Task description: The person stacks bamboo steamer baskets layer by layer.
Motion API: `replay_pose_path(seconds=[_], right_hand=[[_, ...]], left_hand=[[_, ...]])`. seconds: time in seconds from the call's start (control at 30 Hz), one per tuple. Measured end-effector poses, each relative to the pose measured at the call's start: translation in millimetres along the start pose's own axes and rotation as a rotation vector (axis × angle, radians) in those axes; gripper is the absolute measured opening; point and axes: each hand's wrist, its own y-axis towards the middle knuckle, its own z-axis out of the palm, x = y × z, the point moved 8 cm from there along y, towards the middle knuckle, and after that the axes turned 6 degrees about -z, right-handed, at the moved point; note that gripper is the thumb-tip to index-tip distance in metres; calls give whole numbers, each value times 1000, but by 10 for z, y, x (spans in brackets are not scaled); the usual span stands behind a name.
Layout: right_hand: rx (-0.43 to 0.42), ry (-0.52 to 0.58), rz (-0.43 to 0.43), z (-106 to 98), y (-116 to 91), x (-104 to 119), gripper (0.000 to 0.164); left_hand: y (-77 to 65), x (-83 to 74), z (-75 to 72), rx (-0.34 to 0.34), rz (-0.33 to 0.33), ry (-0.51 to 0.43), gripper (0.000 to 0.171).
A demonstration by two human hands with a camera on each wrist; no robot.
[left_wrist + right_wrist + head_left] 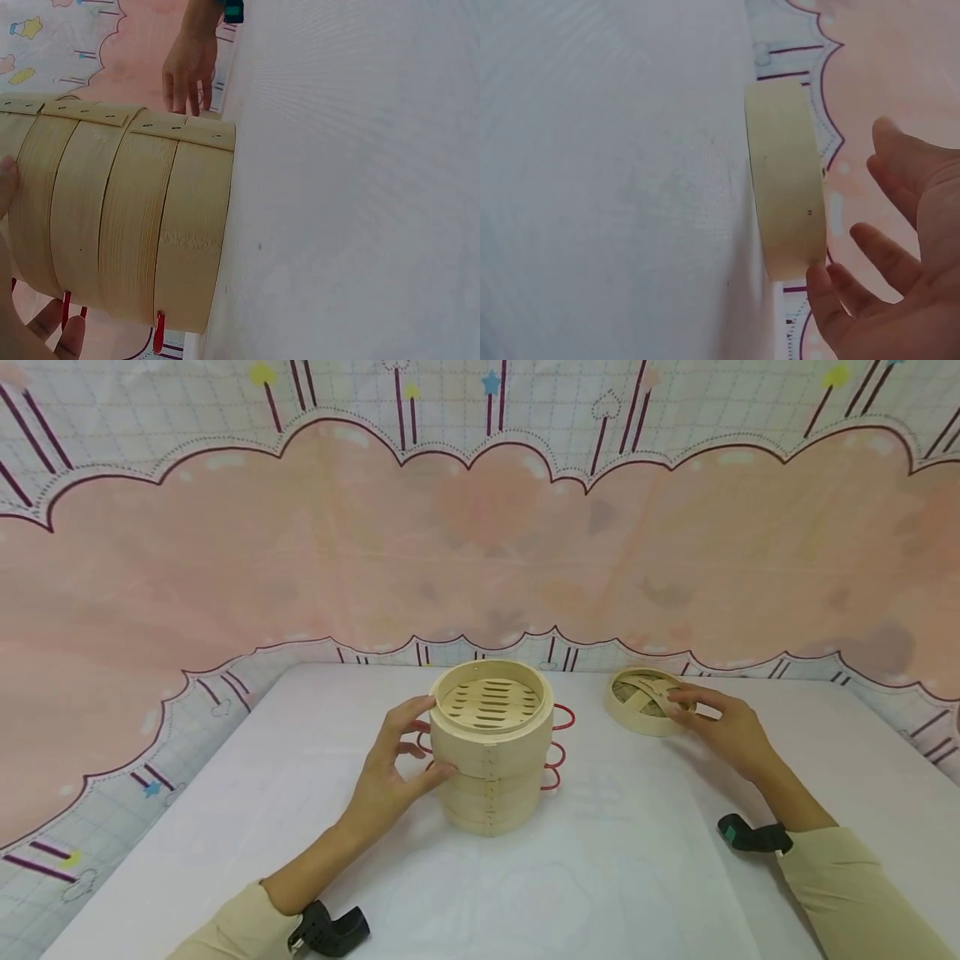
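Note:
A round bamboo steamer (491, 777) of stacked tiers stands upright, its slatted top tier uncovered and small red loops on its sides. My left hand (386, 772) holds it from the left, thumb on the front wall and index finger at the upper rim. In the left wrist view the steamer (127, 217) fills the left side, with fingers (71, 337) beside a red loop. To the right lies the bamboo lid (633, 720) with crossed strips on top. My right hand (723, 727) hovers at its right side; the right wrist view shows spread fingers beside the lid (787, 180).
Both things stand toward the back of a white-covered table (600, 877). A patterned pink and white cloth (375, 552) hangs behind it. Black bands (753, 835) sit at both wrists, by the beige sleeves (855, 893).

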Motion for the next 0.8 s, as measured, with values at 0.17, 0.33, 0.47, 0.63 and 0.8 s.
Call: replay_pose_path(seconds=[0.17,0.33,0.47,0.63,0.8], right_hand=[[-1,7,37,-1,-31,-76,50],[7,4,36,38,-47,-137,50],[11,23,24,76,-60,-157,48],[33,26,36,105,-60,-184,46],[62,17,56,138,-51,-198,46]], left_hand=[[5,2,-2,0,2,1,81],[7,-5,-8,-6,8,6,80],[10,-6,-8,-10,10,6,81],[10,0,-1,-7,10,3,80],[8,2,3,-4,6,0,80]])
